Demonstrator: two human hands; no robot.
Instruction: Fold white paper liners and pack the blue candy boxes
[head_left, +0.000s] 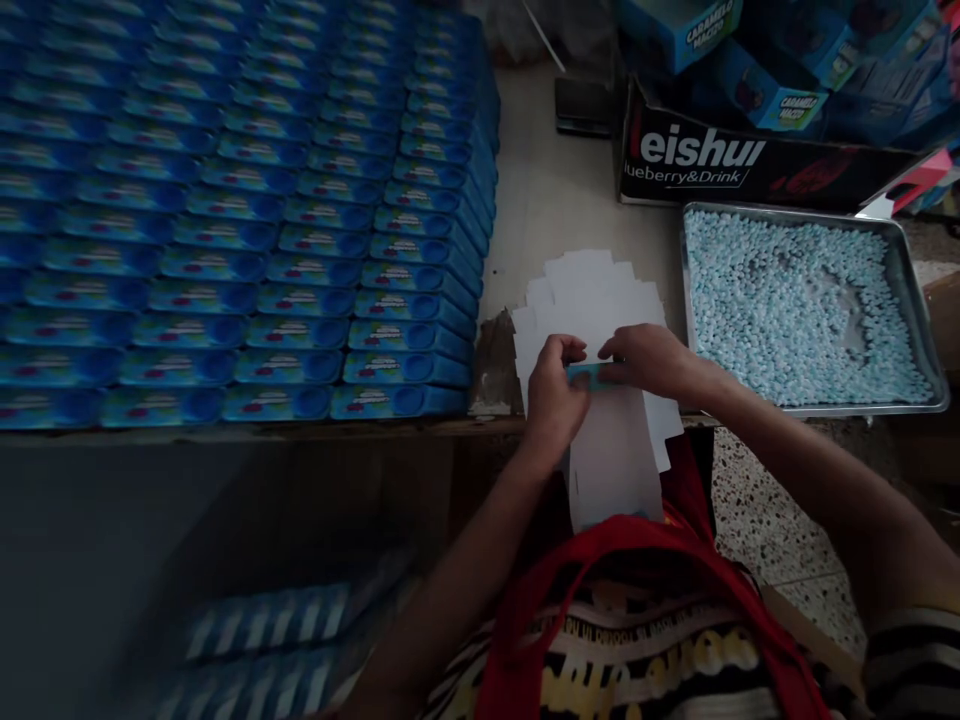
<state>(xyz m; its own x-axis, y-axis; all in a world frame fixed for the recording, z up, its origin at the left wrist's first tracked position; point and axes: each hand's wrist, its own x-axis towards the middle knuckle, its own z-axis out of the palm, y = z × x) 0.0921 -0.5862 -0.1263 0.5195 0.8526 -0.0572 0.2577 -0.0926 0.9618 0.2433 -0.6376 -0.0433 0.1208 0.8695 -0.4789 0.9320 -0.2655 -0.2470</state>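
Note:
A carton blank (pixel 615 450), white on its inner face with a strip of blue showing at the fold, lies between my hands and my apron. My left hand (pixel 556 395) grips the left end of its folded edge, fingers curled. From the right, my right hand (pixel 649 358) pinches the same edge, its fingertips close to those of the left. Under and beyond them, more flat white carton blanks (pixel 589 285) are stacked at the table's front edge. Part of the fold is hidden by my fingers.
Rows of stacked blue boxes (pixel 405 335) fill the left side. On the right is a metal tray (pixel 814 410) of small pale-blue pieces. Behind it stands a black carton (pixel 694 165) with blue boxes in it. A dark flat object (pixel 583 108) lies near that carton.

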